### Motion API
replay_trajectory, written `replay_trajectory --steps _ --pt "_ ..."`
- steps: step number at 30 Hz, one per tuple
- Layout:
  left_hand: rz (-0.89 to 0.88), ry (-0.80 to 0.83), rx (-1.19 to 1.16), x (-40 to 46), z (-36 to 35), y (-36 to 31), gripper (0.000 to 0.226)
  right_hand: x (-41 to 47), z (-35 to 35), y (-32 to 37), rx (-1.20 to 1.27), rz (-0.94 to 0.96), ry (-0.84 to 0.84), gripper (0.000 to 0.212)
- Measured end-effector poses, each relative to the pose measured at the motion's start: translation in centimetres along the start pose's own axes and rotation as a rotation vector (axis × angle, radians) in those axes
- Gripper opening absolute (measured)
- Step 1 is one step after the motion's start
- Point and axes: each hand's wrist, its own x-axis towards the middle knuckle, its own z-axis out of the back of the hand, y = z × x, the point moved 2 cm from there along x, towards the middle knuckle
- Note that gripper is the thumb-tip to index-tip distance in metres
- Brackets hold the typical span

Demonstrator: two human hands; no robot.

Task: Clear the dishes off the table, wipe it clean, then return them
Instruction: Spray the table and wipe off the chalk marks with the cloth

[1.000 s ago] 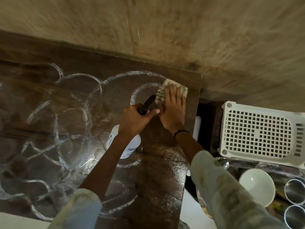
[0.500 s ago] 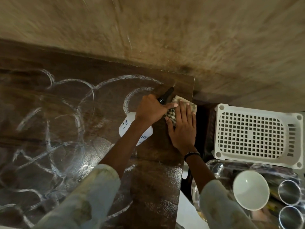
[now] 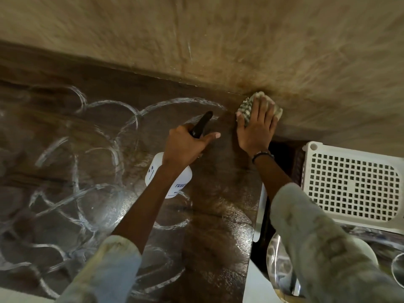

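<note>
Dark wooden table [image 3: 65, 171] with soapy swirl marks all over. Right hand [image 3: 255, 127] lies flat, fingers straight, pressing the cloth [image 3: 247, 108] under its fingertips at the far corner. Left hand [image 3: 185, 147] grips a white spray bottle [image 3: 155, 171].

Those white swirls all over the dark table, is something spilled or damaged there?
Nothing looks damaged. The white looping streaks across the table look like wet cleaner residue not yet wiped off. The right hand presses a cloth at the far corner, the left hand grips a spray bottle. The streaks look like part of the job.
</note>
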Motion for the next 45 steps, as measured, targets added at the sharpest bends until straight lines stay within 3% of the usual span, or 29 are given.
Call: replay_trajectory --steps 6,11,15,19,24,28,34,39,45 --pt "-0.018 -0.043 0.015 0.2 2.2 1.2 0.042 -0.4 -1.0 4.9 0.013 0.229 0.062 0.065" --pt "0.007 -0.034 0.032 0.4 3.1 1.7 0.038 -5.2 -0.5 2.0 -0.052 0.525 0.098 0.063" --pt "0.021 -0.032 0.037 0.6 4.3 2.4 0.043 -4.1 0.3 -0.7 -0.037 0.311 0.031 0.062" --pt "0.004 -0.04 0.046 0.8 5.5 3.0 0.048 -0.9 -0.3 3.6 -0.022 0.107 0.009 0.069" --pt "-0.001 -0.034 0.073 1.4 6.4 3.5 0.042 -2.0 -2.0 8.2 -0.04 0.31 0.09 0.063" --pt "0.012 -0.016 0.096 1.6 6.8 3.4 0.038 -6.7 -1.4 5.5 -0.082 0.508 0.139 0.063" --pt "0.042 -0.045 0.117 2.2 7.1 3.9 0.049 -6.8 -0.8 3.8 -0.088 0.39 0.094 0.061" --pt "0.067 -0.062 0.079 2.5 8.1 4.6 0.046 -5.7 -0.9 4.3 -0.073 0.36 0.069 0.062" --pt "0.067 -0.104 0.067 2.2 9.4 5.6 0.052 -2.2 -1.6 7.8 -0.047 0.269 0.036 0.065"
